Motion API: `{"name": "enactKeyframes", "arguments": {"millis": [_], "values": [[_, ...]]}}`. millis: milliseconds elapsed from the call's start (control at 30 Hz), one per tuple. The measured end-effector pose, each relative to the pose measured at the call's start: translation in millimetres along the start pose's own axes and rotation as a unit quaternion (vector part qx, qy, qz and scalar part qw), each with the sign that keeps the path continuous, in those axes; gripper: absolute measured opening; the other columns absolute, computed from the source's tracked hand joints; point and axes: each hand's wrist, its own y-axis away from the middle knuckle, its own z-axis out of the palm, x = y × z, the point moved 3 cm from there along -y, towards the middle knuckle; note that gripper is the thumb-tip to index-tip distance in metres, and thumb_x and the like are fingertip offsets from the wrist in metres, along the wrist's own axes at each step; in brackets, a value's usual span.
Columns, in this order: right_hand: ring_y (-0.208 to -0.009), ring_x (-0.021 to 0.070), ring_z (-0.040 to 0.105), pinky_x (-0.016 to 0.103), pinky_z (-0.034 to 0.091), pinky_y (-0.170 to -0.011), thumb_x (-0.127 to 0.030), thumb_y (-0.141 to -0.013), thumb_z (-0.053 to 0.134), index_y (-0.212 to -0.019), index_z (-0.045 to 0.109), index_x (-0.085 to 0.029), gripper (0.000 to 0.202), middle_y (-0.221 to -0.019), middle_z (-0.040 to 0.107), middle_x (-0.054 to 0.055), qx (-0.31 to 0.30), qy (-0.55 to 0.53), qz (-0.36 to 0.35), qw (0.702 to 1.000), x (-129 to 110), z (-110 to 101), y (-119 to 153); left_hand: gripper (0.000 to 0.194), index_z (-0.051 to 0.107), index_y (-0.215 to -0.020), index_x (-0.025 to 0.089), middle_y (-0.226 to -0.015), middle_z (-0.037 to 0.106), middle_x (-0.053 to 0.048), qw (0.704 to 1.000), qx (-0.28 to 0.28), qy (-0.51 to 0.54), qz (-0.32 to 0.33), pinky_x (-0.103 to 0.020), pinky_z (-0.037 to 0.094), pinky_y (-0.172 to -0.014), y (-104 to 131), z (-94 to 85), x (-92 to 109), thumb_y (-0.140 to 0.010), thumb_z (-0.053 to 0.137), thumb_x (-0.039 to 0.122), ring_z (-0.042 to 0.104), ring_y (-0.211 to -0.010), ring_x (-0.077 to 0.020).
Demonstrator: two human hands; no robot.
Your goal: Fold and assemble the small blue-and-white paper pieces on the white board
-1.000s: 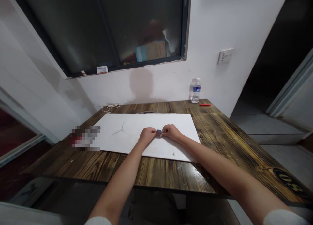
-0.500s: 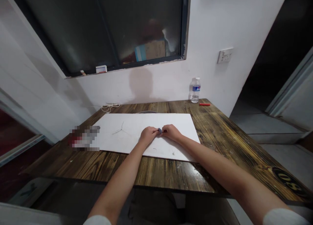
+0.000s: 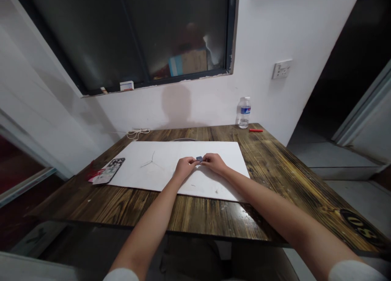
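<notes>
The left hand (image 3: 184, 167) and right hand (image 3: 214, 163) each hold one side of a small bluish piece (image 3: 199, 159) in a narrow fingertip pinch, over the white board (image 3: 171, 150) on the desk (image 3: 134, 209). It is too small to identify surely. Uneven pressure could make it slip, perhaps bouncing towards the thin dark strands (image 3: 152, 161) at left.

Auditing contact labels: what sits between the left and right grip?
A small blue-grey piece, held between the left grip and right grip over the white board. The head view shows it, too small to identify.
</notes>
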Motion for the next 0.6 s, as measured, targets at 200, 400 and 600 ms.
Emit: {"name": "enactKeyframes", "arguments": {"millis": [200,400,600], "values": [[-0.063,0.0130,0.052,0.025,0.037,-0.060,-0.046,-0.077,0.070,-0.075,0.071,-0.019,0.027,-0.068,0.066,0.000,-0.002,-0.054,0.006,0.999,-0.4,0.4,0.4,0.036,0.066,-0.066,0.017,-0.060,0.060,0.002,0.995,-0.011,0.086,-0.042,-0.025,0.038,-0.059,-1.1,1.9,-2.5,-0.071,0.069,0.052,0.053,-0.060,-0.0136],[-0.064,0.0136,0.053,0.025,0.039,-0.061,-0.046,-0.071,0.073,-0.084,0.071,-0.018,0.031,-0.071,0.066,0.000,0.011,-0.092,0.022,0.995,2.6,0.7,-0.8,0.040,0.063,-0.063,0.017,-0.056,0.054,0.004,0.989,-0.023,0.137,-0.058,-0.025,0.036,-0.057,-0.7,2.2,0.9,-0.064,0.075,0.055,0.049,-0.056,-0.0119],[-0.068,0.0163,0.058,0.029,0.043,-0.066,-0.044,-0.067,0.075,-0.077,0.071,-0.017,0.029,-0.074,0.069,0.003,0.009,-0.165,0.039,0.985,5.9,1.5,-2.3,0.041,0.066,-0.068,0.017,-0.062,0.060,0.002,0.987,-0.042,0.147,-0.050,-0.024,0.039,-0.057,0.5,1.0,2.8,-0.065,0.076,0.056,0.051,-0.058,-0.0119]]}}
